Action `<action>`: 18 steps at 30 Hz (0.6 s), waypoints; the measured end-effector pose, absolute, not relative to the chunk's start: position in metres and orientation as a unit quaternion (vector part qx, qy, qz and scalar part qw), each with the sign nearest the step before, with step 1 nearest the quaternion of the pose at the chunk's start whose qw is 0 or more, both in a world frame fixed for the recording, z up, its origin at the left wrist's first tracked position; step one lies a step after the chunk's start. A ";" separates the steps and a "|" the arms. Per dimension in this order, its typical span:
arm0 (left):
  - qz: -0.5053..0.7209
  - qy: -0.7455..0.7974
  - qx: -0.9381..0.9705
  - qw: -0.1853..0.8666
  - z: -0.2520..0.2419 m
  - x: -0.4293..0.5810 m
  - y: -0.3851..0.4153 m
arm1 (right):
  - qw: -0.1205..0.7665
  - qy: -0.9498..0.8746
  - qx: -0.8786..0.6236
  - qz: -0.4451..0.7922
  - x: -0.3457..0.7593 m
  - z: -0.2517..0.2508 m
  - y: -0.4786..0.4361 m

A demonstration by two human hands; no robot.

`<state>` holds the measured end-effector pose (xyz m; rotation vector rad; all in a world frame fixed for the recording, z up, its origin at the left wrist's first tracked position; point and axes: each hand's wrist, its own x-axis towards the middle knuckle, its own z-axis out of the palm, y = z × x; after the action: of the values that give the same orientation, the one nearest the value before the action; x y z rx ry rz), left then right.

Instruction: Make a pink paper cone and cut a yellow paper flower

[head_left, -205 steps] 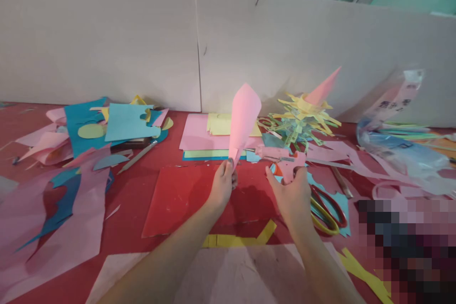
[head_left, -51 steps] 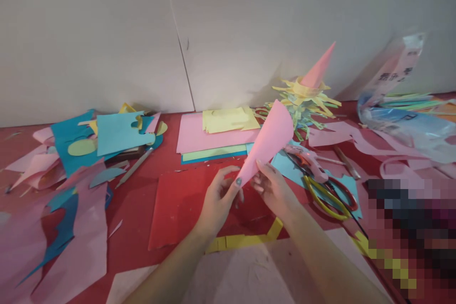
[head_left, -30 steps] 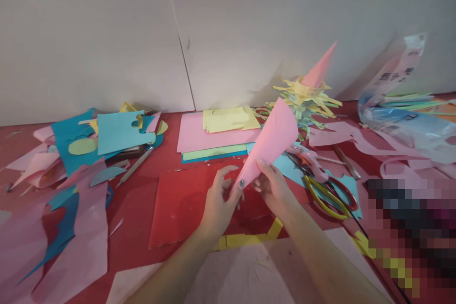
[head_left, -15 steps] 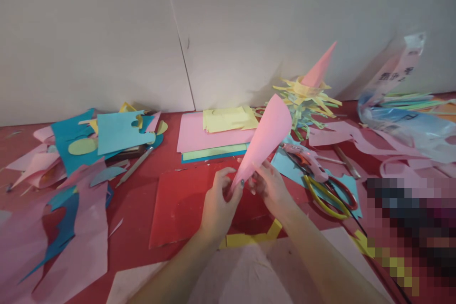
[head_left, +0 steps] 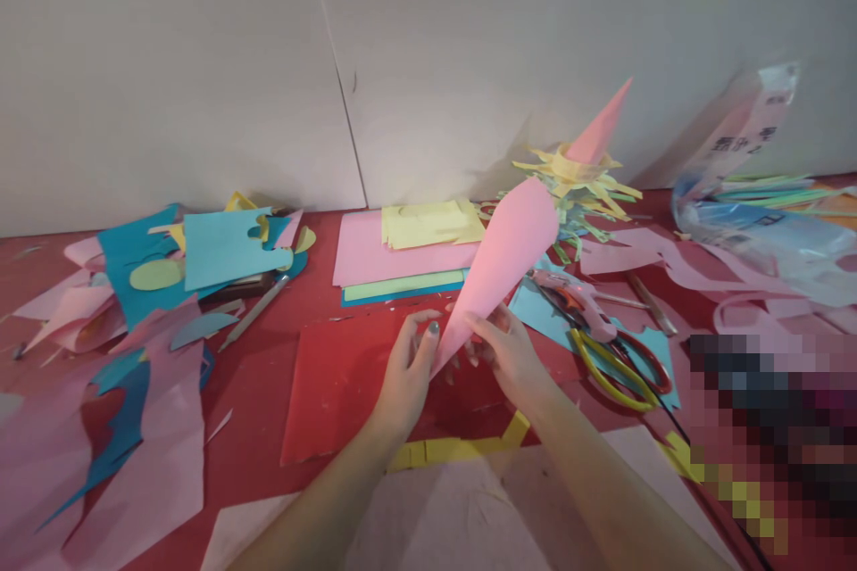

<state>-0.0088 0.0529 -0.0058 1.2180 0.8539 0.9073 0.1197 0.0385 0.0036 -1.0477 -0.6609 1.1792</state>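
A pink paper cone (head_left: 512, 241) is held at a slant above the red board, its wide end up and to the right. My right hand (head_left: 515, 352) grips its lower right side, thumb in front and fingers partly behind. Around the narrow lower end curls my left hand (head_left: 405, 379), its thumb along the cone's left edge; its other fingers are partly hidden behind the paper. Just behind the wide end stands another pink cone (head_left: 601, 129) with yellow and green paper fringes (head_left: 572, 174). The red board (head_left: 348, 388) lies below both hands.
Scissors (head_left: 612, 370) and a pink glue gun (head_left: 579, 299) lie to the right. Stacked paper sheets (head_left: 408, 259) are by the wall. Paper scraps (head_left: 151, 375) and a craft knife (head_left: 254, 312) cover the left; a plastic bag (head_left: 769, 232) is far right.
The cone has turned a little, with its wide end shifting right. My left thumb has moved off the cone's front to its left edge, and my right thumb now presses on its front.
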 end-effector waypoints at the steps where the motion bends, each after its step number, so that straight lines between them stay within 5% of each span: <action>1: 0.394 0.372 0.528 0.654 -0.005 -0.009 0.055 | 0.655 -0.296 -0.465 0.518 0.119 0.004 0.039; 18: 0.349 0.357 0.553 0.668 -0.002 -0.010 0.061 | 0.626 -0.302 -0.428 0.578 0.122 0.001 0.036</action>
<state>-0.0096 0.0613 -0.0020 1.2466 0.8056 0.7864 0.1219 0.0360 0.0006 -0.9807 -0.6919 1.3248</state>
